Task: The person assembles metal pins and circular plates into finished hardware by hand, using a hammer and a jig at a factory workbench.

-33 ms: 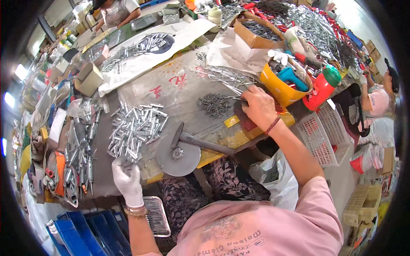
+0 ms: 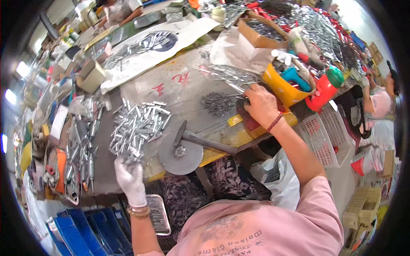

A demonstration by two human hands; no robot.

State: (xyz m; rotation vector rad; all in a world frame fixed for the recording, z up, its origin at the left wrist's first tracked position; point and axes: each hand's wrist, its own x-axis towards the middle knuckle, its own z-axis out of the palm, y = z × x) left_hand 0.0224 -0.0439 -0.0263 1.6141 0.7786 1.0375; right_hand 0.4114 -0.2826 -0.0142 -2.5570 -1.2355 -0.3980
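My left hand point(image 2: 130, 179), in a white glove, is at the near edge of a heap of short shiny metal tubes point(image 2: 139, 126). Its fingers are bent together against the tubes; what is between them is hidden. My bare right hand point(image 2: 262, 106) is curled, fingertips down, at the ends of several thin metal rods point(image 2: 228, 77). Whether it grips a rod I cannot make out. Left of it lies a heap of small dark pins point(image 2: 217, 104). Between my hands a hammer point(image 2: 205, 141) rests with its head on a round grey metal disc point(image 2: 181, 158).
A yellow tub point(image 2: 284, 87) with a teal-handled tool and a red bottle point(image 2: 320, 94) with a green cap stand right of my right hand. An open carton point(image 2: 260, 34) sits behind. Hand tools point(image 2: 83, 141) crowd the left. A metal tray point(image 2: 158, 215) is below the table edge. Other people work nearby.
The whole view has shifted slightly. Both hands stay at the same places, the left by the tubes and the right by the rods, with only slight finger movement.
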